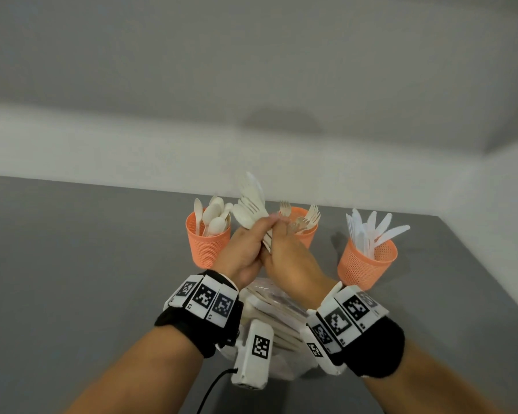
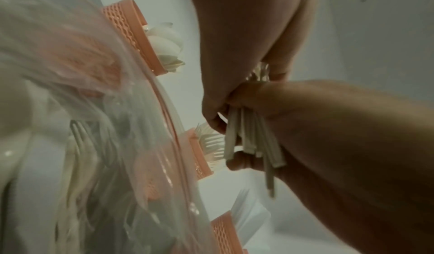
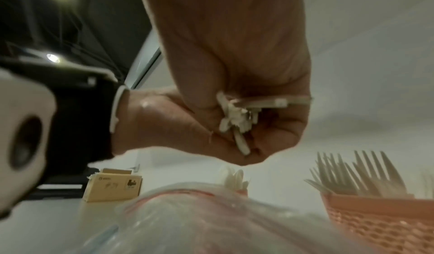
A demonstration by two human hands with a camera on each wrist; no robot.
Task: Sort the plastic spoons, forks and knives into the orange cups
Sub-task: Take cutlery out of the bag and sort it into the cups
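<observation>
Where the two forearms enter at the bottom of the head view, each wrist carries one black band (image 1: 380, 351) fitted with white marker tiles, and one clear plastic bag (image 1: 277, 312) of unsorted pale cutlery lies on the grey table (image 1: 72, 264) between and just beyond them; the count of pieces inside the bag cannot be told. Above the bag, at frame centre, the left hand (image 1: 245, 252) and the right hand (image 1: 290, 249) are pressed together, both curled around one mixed bundle of cutlery (image 1: 250, 204) whose heads fan up and to the left; spoon bowls and fork tines are visible in it, but the pieces overlap and cannot be counted. In the left wrist view the handle ends (image 2: 253, 143) project below the closed fingers, roughly six or more, not exactly countable. Beyond the hands stand three orange cups, all upright and well apart from one another. One, the left cup (image 1: 208, 243), centre-left of the frame, holds spoons, about six visible. One, the middle cup (image 1: 304, 231), partly hidden behind the right hand, holds forks, at least four heads visible. One, the right cup (image 1: 365, 264), centre-right of the frame, holds white knives, about eight, overlapping. In the right wrist view one small cardboard box (image 3: 112, 187) stands on the table at lower left.
</observation>
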